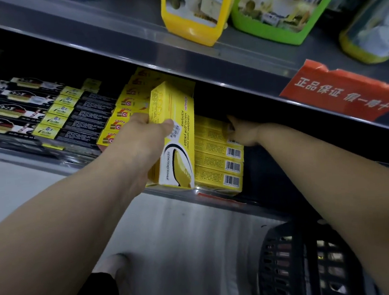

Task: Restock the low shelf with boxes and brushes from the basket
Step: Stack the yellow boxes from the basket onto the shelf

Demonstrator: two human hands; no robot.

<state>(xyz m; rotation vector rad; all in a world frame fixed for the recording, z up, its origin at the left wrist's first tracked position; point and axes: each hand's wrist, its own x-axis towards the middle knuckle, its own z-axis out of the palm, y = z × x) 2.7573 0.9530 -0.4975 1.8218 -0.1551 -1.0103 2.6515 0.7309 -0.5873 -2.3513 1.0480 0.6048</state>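
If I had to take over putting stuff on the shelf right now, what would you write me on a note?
Left hand: grips a yellow brush box on end at the front of the low shelf, not yet slotted in.
Right hand: on the row of yellow boxes beside it; its fingers are hidden, so the grip is unclear.
Basket: on the floor at lower right, with items showing through its holes.
Done: several rows of boxes are on the shelf.
Left: place the held box, then probably empty the basket.
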